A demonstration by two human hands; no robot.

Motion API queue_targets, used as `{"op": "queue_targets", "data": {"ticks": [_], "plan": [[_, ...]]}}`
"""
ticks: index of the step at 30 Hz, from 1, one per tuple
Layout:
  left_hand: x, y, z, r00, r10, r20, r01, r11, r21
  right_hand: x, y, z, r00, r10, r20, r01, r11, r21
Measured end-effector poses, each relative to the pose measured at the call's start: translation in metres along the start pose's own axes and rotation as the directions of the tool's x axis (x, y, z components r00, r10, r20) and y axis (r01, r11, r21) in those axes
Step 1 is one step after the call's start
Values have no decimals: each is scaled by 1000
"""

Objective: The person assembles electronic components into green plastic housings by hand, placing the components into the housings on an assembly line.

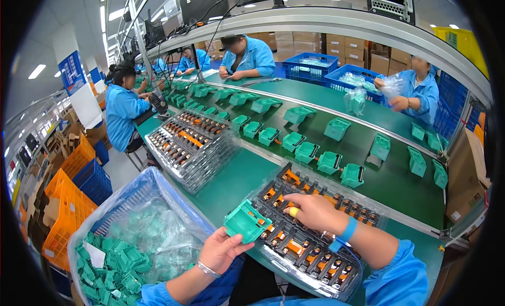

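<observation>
Between the thumb and fingers of my left hand (223,251) is a green plastic housing (246,221), tilted with its hollow side up. It is just left of a clear plastic tray (336,291) filled with rows of black-and-orange parts (297,247). My right hand (314,211) reaches over this tray, its fingers curled down at the parts. A yellow cover is on one of its fingers, and a blue wrist strap (347,229) with a cord circles the wrist. Whatever those fingertips pinch is too small and partly hidden to name.
Left of me, a lined blue crate (142,181) holds loose green housings and plastic film. A stack of filled trays (192,153) stands beyond it. Behind my tray, a green conveyor (379,193) carries rows of housings under a metal frame (336,23). Several co-workers sit around it.
</observation>
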State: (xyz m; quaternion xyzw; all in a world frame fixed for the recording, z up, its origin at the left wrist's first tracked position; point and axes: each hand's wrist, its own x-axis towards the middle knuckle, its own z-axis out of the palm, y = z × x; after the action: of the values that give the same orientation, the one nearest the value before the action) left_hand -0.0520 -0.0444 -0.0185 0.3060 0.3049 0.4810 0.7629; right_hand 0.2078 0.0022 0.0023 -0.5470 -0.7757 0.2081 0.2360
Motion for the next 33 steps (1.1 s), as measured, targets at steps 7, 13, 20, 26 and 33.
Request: {"op": "queue_targets", "data": {"ticks": [7, 13, 20, 26, 33], "plan": [[1, -6, -2, 1000, 24, -11, -23, 999, 48, 29, -6, 12, 980, 180, 90, -171, 980, -101], [-1, -16, -5, 998, 62, -10, -60, 993, 104, 20, 14, 3, 966, 260, 1, -255, 947, 198], [-1, -22, -10, 993, 96, -74, -84, 986, 147, -28, -50, -22, 995, 79, -68, -40, 890, 453], [-5, -23, 3, 990, 138, -40, -127, 970, 209, -33, -51, -10, 981, -43, -187, 99, 947, 306], [-6, -27, 3, 994, 107, -2, -104, 971, 215, -34, -48, -2, 961, -117, -252, 172, 963, 208]]}}
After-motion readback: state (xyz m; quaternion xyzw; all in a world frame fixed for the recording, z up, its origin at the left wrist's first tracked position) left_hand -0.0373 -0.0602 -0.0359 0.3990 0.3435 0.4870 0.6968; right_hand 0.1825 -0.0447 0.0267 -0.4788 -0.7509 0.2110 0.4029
